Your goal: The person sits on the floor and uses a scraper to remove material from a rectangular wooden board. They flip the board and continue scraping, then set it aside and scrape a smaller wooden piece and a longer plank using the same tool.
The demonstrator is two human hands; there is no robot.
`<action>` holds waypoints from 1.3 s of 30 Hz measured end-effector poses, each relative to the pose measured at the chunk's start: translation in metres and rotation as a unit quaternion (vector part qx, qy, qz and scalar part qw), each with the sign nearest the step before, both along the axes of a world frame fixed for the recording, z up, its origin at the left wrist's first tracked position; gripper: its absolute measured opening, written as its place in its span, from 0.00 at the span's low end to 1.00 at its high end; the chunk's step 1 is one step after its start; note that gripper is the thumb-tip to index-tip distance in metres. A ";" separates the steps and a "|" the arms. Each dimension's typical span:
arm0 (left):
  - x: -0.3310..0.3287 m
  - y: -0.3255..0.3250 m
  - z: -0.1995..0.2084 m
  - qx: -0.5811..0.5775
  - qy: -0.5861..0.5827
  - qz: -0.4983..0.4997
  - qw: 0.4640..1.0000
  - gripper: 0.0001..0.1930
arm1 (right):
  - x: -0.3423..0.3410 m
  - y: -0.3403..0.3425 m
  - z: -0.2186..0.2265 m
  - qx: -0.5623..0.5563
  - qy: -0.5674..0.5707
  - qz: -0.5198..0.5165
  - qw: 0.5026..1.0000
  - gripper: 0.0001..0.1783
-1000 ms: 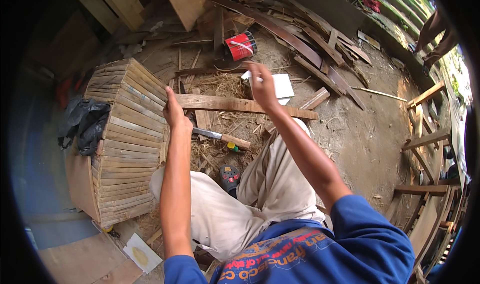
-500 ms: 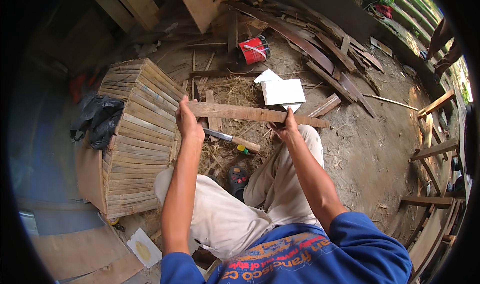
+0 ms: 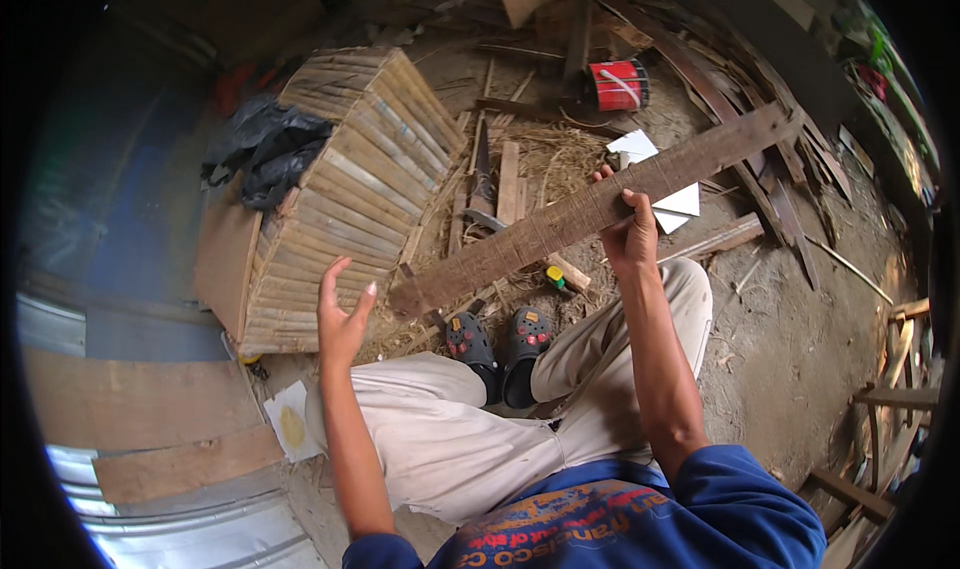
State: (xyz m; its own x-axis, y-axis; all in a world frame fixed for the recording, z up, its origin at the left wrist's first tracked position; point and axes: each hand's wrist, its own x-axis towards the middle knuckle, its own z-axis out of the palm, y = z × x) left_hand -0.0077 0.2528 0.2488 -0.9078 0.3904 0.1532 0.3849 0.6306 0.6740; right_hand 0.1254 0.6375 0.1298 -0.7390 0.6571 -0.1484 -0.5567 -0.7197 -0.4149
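Observation:
A long, rough brown wooden plank (image 3: pixel 530 241) slants across the view, its far end up to the right. My right hand (image 3: pixel 632 237) grips it near the middle, thumb on top of its broad face. Beside the plank's lower left end is my left hand (image 3: pixel 343 319), off the wood, with thumb and fingers spread. Under the plank lies a long-bladed knife, its wooden handle (image 3: pixel 572 272) showing near my feet and part of its blade (image 3: pixel 486 220) on the other side. The rest of the knife is hidden.
A slatted wooden box (image 3: pixel 340 204) with a black plastic bag (image 3: pixel 265 149) stands at left. White boards (image 3: pixel 678 205) and a red bucket (image 3: pixel 618 86) lie ahead. A small yellow-green object (image 3: pixel 556 277) is by the handle. Scrap planks (image 3: pixel 700 94) pile up far right.
My left hand has let go of the plank and opened. My right hand has turned the plank, so its broad face shows and its far end points up right. The view has shifted left.

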 end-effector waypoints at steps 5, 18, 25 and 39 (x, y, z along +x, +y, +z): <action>0.012 0.013 -0.007 0.207 -0.046 -0.056 0.976 0.27 | -0.038 -0.052 0.042 0.261 0.034 0.062 0.963 0.23; 0.013 0.004 0.054 0.555 -0.017 0.106 0.825 0.45 | -0.071 -0.258 0.012 0.567 0.079 0.299 0.763 0.40; 0.014 -0.062 0.032 0.626 -0.046 0.187 0.756 0.46 | -0.064 -0.219 -0.039 0.760 -0.026 0.195 0.619 0.50; -0.023 -0.135 0.049 0.609 -0.015 0.139 0.780 0.46 | -0.024 -0.075 -0.223 0.697 -0.353 0.157 0.604 0.24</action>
